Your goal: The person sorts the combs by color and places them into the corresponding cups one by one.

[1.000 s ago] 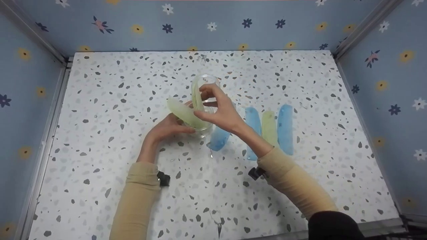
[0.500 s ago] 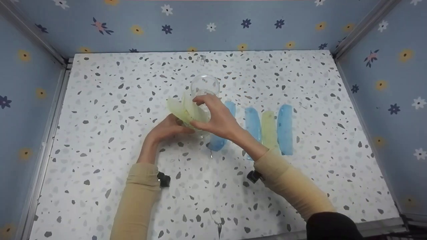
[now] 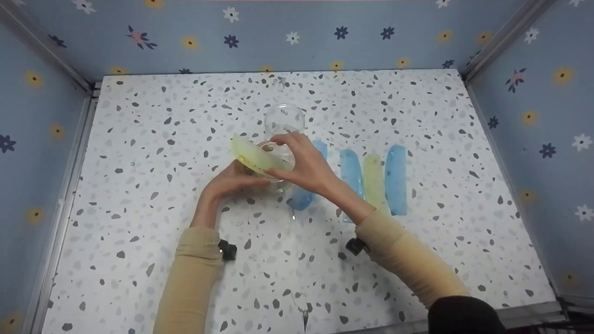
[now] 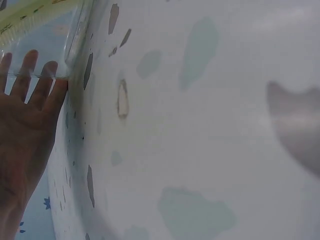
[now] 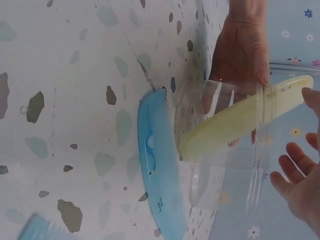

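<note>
Right hand [image 3: 311,164] has come down toward the near cup [image 5: 235,152] compared with a second ago, and the green comb it was pinching back then is out of that grip now. Half a second ago you could see two green combs fanned apart; now they show as one green shape, the green comb [image 3: 255,155] leaning in the near cup with its top poking out past the rim toward the left hand's side. Can't tell if a second one is tucked behind it.

Right grip is spread: thumb and fingers well apart with a gap between them, not pinching anything. Thumb tip sits right by the comb's edge, but I can't say whether it's actually touching. Left hand [image 3: 234,179] has the cup gripped from the side, thumb near the rim on the front and fingers round the back, visible through the clear plastic.

Just behind that is a far cup [image 3: 284,106], also clear. Over on the right of the speckled worktop [image 3: 139,185] there's a row lying flat: a blue comb [image 3: 351,167], a pale green one [image 3: 372,174] and another blue one [image 3: 396,181]. One more blue comb [image 3: 304,198] lies partly under the right hand, near the cup. Both arms are in tan sleeves [image 3: 188,287].
</note>
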Demonstrator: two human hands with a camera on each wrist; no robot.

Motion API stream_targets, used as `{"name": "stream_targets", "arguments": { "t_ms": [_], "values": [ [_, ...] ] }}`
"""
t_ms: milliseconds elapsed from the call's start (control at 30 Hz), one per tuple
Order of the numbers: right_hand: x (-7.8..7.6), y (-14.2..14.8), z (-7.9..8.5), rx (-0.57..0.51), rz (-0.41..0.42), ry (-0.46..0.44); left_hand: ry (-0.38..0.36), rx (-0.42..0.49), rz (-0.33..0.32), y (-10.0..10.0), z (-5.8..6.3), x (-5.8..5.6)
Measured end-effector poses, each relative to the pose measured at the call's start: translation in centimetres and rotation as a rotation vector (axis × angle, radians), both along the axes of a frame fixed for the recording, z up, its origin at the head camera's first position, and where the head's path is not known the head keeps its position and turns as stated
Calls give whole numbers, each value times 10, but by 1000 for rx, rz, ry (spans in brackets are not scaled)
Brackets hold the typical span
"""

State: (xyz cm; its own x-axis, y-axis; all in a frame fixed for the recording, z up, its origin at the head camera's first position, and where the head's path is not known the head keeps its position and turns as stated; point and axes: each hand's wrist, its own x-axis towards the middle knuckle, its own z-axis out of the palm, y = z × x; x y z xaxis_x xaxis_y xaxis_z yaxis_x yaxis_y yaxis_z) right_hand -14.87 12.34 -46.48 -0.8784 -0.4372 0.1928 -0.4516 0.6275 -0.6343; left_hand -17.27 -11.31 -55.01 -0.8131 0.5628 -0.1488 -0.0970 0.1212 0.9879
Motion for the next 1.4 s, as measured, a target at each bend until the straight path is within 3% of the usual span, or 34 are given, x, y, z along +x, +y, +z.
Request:
{"name": "stream_targets", "arguments": {
  "t_ms": [500,1000,1400],
  "values": [
    [2,44,4,-114,-144,2,5,-15,-24,1,-3,-3],
    [5,114,5,-32,-265,-30,-45,-33,-4,-1,-2,-1],
    [14,149,-3,99,-338,-135,-105,-15,25,0,-1,0]
  ]
}}
